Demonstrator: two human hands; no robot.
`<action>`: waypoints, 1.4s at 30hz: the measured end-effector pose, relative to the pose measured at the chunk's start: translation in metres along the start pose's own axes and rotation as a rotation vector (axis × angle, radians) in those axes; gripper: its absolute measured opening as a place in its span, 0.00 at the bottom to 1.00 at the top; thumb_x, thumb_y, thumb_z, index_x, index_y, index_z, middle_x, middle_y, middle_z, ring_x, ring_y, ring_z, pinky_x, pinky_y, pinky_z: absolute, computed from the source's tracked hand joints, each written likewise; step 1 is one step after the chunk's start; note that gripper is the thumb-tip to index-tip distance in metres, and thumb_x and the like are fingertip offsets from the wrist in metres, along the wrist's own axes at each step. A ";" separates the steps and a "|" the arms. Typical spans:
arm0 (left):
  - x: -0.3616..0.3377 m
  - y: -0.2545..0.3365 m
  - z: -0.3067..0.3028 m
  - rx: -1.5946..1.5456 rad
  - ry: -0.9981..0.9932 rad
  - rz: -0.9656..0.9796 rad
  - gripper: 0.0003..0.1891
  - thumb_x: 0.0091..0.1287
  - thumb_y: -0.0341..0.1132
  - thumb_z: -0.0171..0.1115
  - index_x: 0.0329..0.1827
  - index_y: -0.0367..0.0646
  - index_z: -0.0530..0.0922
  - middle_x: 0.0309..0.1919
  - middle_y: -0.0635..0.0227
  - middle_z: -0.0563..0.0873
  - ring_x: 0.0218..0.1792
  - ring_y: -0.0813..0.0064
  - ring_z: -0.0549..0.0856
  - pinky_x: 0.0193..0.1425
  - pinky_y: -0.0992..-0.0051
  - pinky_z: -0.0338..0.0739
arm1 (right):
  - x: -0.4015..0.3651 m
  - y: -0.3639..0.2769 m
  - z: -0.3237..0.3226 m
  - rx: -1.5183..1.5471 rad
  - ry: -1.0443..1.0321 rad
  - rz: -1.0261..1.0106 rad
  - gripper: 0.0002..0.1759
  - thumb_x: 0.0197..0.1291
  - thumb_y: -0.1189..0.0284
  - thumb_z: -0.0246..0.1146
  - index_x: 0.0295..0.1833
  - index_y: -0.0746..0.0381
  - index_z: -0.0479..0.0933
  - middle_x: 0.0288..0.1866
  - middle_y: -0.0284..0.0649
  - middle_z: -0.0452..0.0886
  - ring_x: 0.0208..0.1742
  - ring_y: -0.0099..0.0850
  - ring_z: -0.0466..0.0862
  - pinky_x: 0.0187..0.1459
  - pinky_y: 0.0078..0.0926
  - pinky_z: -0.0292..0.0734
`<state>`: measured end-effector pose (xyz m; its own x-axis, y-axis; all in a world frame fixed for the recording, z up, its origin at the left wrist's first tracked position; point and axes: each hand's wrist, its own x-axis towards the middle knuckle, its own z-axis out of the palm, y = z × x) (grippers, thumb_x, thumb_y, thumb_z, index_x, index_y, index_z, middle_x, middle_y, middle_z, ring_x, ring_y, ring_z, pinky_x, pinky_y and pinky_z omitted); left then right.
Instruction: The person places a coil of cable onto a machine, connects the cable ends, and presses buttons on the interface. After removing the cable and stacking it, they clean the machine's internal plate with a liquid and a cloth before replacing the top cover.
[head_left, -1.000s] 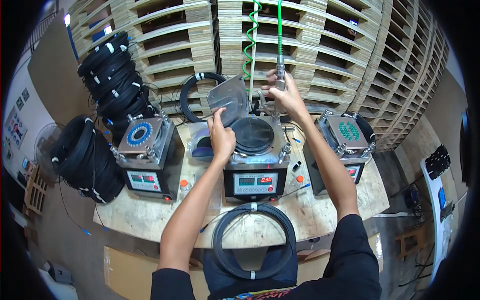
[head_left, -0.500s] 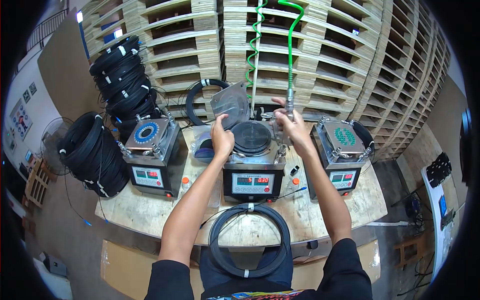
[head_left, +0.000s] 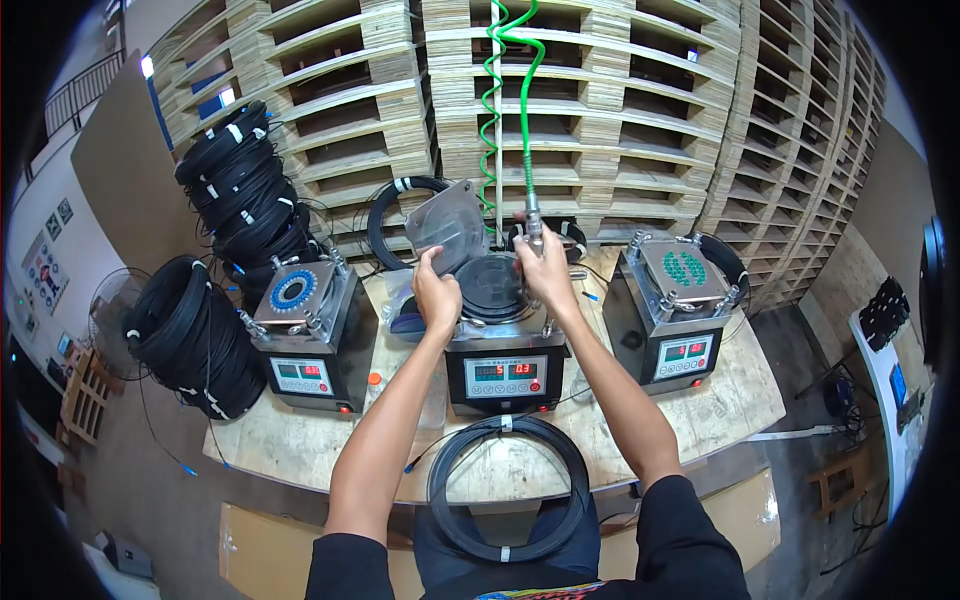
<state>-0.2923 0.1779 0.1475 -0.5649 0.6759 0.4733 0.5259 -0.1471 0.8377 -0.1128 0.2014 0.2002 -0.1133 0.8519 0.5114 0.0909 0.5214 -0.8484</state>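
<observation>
A square grey metal plate (head_left: 443,222) is tilted up in my left hand (head_left: 437,292), whose thumb and fingers close on its lower edge. My right hand (head_left: 547,272) is wrapped round an air blow gun (head_left: 534,218) on a green hose (head_left: 526,110); its nozzle is hidden by the hand. Below and between both hands lies the round black disc (head_left: 491,283) on top of the middle machine (head_left: 506,377), which has a lit red display. The gun is over the disc's right side. A coil of black cable (head_left: 437,470) rests across my lap and the table edge.
Similar machines stand at the left (head_left: 300,375) and right (head_left: 686,352); their tops carry a blue ring and green dots. Stacked black cable coils (head_left: 190,340) rise on the left. An orange-capped bottle (head_left: 375,380) is beside the middle machine. Wooden pallets (head_left: 580,120) form the back wall.
My right hand and the air gun have moved left, from beside the middle machine to over its disc. The plate stays in my left hand. The camera view has shifted slightly.
</observation>
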 end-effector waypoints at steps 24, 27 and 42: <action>-0.004 0.019 -0.012 0.159 0.170 0.379 0.20 0.55 0.19 0.63 0.52 0.43 0.76 0.62 0.51 0.69 0.66 0.48 0.73 0.70 0.53 0.67 | 0.034 -0.024 0.019 0.237 0.024 0.108 0.22 0.73 0.72 0.60 0.71 0.56 0.76 0.31 0.28 0.76 0.27 0.20 0.81 0.28 0.21 0.77; -0.005 0.032 -0.022 0.240 0.102 0.521 0.23 0.56 0.22 0.65 0.57 0.44 0.76 0.67 0.48 0.67 0.71 0.43 0.67 0.75 0.47 0.61 | 0.018 -0.020 -0.021 0.210 -0.040 0.156 0.23 0.74 0.69 0.61 0.73 0.51 0.75 0.32 0.28 0.76 0.29 0.21 0.84 0.28 0.21 0.77; 0.017 0.082 -0.021 0.826 -0.874 1.044 0.29 0.55 0.48 0.79 0.58 0.50 0.80 0.76 0.58 0.67 0.80 0.44 0.61 0.76 0.31 0.61 | -0.027 -0.025 -0.072 0.381 -0.098 0.288 0.24 0.75 0.68 0.62 0.74 0.53 0.71 0.42 0.33 0.77 0.35 0.26 0.87 0.36 0.26 0.85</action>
<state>-0.2717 0.1622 0.2303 0.6186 0.7645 0.1810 0.7808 -0.5728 -0.2495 -0.0406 0.1690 0.2179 -0.2307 0.9407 0.2486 -0.2341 0.1944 -0.9526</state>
